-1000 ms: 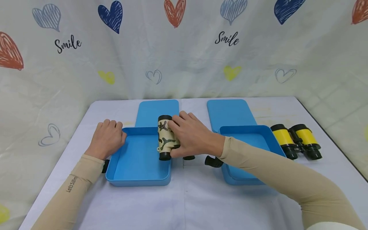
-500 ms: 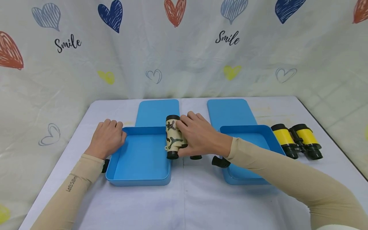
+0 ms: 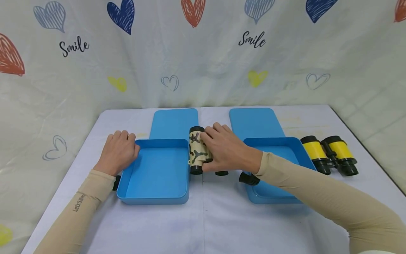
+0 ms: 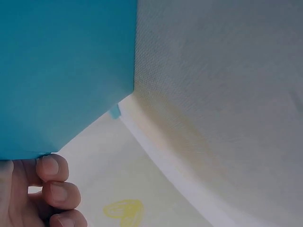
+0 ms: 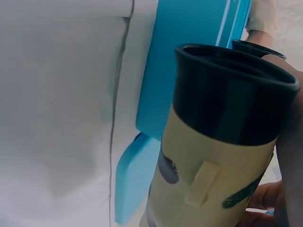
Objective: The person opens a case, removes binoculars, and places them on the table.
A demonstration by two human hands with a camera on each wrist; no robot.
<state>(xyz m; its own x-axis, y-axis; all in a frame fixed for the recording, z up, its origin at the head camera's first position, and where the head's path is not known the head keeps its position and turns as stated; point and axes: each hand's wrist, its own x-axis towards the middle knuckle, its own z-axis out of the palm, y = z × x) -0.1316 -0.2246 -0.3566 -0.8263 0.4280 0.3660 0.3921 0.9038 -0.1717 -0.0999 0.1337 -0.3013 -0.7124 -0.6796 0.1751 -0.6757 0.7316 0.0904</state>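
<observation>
Camouflage binoculars (image 3: 197, 151) with black ends are held in my right hand (image 3: 231, 151), just beyond the right wall of a blue box (image 3: 155, 169). My fingers curl over the top of them and cover most of the far barrel. In the right wrist view one tan barrel (image 5: 213, 161) fills the middle, its black rim toward the camera. My left hand (image 3: 117, 153) grips the left wall of the same box near its back corner. Its curled fingers (image 4: 59, 191) show at the box's edge in the left wrist view. The box has nothing in it.
A second blue box (image 3: 271, 148) stands to the right, partly behind my right forearm. Flat blue lids (image 3: 174, 123) lie behind both boxes. Yellow and black binoculars (image 3: 342, 150) lie at the right, beside the second box. A hanging cloth (image 3: 203, 56) with hearts backs the table.
My right hand has moved right with the camouflage binoculars, from over the left box's right side to past its wall. My left hand has stayed at the box.
</observation>
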